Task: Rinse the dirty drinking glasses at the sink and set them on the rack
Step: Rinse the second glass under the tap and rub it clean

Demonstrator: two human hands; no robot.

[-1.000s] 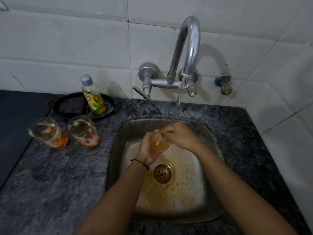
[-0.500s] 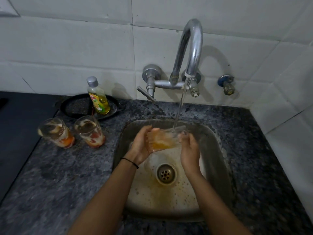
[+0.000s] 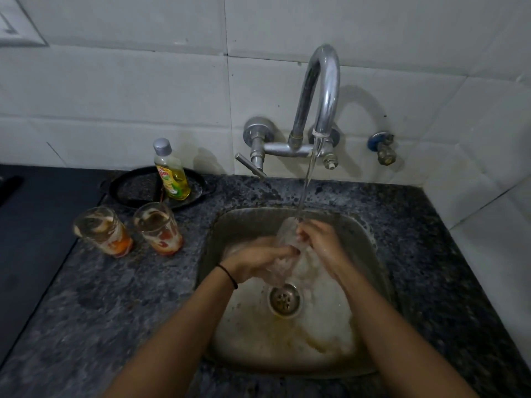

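The sink sits in the counter, with the tap on the wall behind it. Over the drain, a glass is held between the left hand and the right hand. A second glass and a third glass stand side by side on the counter, left of the sink. Behind them, a bottle stands on a pan.

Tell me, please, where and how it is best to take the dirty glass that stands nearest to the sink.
Probably wrap the fingers round the middle wall of the nearest glass, coming from the sink side. It stands upright, the second glass is close on its left and the soap bottle behind.
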